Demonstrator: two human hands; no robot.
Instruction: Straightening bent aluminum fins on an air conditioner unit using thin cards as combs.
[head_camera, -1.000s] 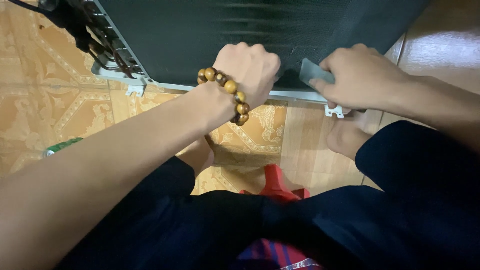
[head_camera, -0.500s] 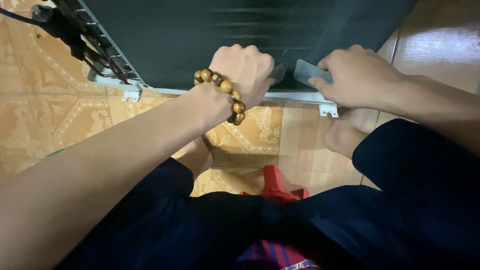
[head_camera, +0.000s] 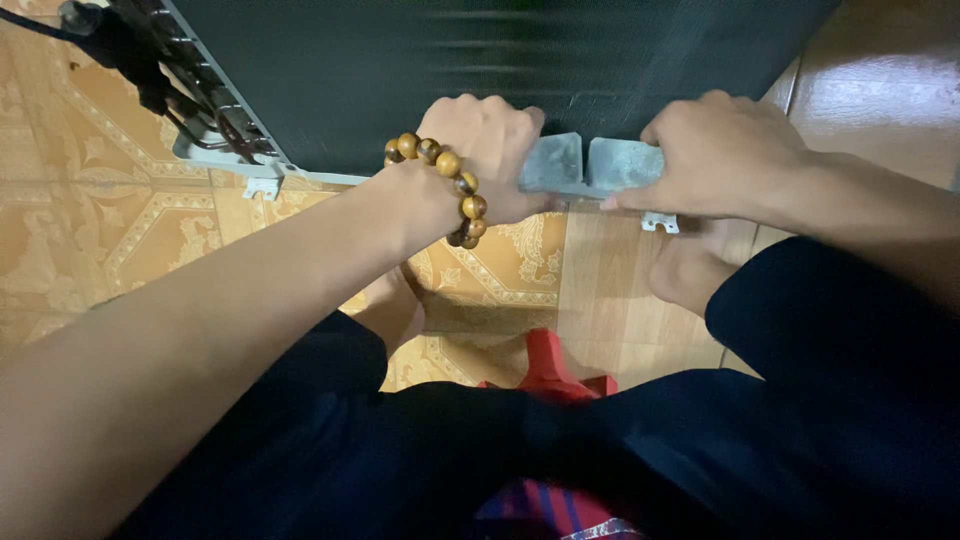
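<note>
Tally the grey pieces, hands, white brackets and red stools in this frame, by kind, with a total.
Grey pieces: 2, one in the left hand, one in the right hand
Hands: 2
White brackets: 2
Red stool: 1
Total: 7

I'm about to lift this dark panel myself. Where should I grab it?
Probably along the pale lower frame edge, reaching from the near side: it faces the person, and both the left hand and right hand sit there. Avoid the tubing at the left corner.
</note>
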